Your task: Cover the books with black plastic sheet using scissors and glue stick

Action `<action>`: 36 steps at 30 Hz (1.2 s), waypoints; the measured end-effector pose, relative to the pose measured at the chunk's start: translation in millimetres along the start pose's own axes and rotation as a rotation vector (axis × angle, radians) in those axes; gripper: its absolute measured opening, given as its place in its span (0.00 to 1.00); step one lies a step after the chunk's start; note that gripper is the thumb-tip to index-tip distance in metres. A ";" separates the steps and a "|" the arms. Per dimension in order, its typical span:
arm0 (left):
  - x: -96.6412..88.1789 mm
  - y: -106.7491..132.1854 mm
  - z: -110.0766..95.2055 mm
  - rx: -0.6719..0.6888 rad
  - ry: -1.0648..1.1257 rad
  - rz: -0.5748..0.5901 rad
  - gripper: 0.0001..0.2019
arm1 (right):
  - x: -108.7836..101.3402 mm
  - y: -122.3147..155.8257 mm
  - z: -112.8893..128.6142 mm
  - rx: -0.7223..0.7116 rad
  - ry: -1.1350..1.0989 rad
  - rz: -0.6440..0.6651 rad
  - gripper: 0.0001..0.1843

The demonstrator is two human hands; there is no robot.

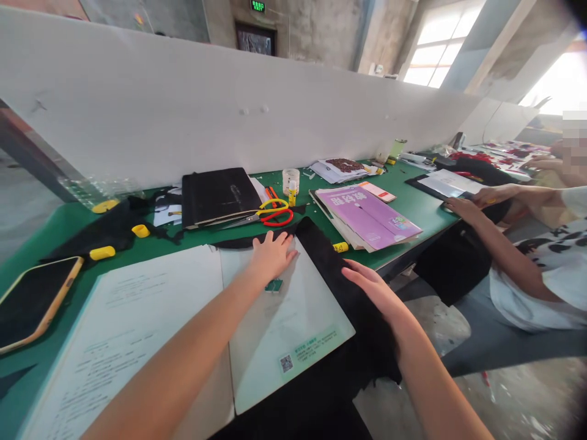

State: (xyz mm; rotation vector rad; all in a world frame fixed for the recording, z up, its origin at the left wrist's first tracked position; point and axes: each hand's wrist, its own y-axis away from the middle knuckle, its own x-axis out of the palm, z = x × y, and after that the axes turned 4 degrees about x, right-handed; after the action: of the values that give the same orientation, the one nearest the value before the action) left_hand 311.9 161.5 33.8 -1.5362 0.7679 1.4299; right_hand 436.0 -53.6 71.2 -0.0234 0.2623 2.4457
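Observation:
An open book (293,348) lies face down in front of me, its pale cover carrying a QR code and a small dark green mark. Black cloth (321,256) shows beneath the book and hangs past its right and near edges. My left hand (271,256) presses flat on the upper part of the cover, fingers spread. At the cloth's right edge, my right hand (371,284) grips the fabric, with the thumb hidden. A printed page (137,318) spreads out on the left side.
Beyond the book are scissors with yellow and red handles (275,211), a glue stick (292,192) and a black-covered book (220,195). A purple booklet (367,214) lies to the right, a phone (39,302) at left. Another person's hands (468,208) work at the far right. A white partition (206,110) backs the green table.

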 end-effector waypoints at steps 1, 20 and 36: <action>-0.2 0.3 -0.2 0.000 0.001 -0.006 0.26 | 6.1 -6.7 4.3 -0.008 0.001 0.073 0.20; -0.9 -1.8 3.1 -0.012 0.062 -0.047 0.25 | 66.6 -150.2 29.2 -0.053 0.214 -0.126 0.37; 6.2 -2.4 -0.2 0.053 0.174 0.038 0.29 | 85.1 -167.7 64.8 -0.052 0.674 0.110 0.19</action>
State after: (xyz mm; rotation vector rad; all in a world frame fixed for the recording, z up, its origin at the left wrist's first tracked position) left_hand 315.0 163.2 28.2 -1.6279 0.9360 1.3048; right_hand 478.6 139.0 97.0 -0.8838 0.4998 2.4759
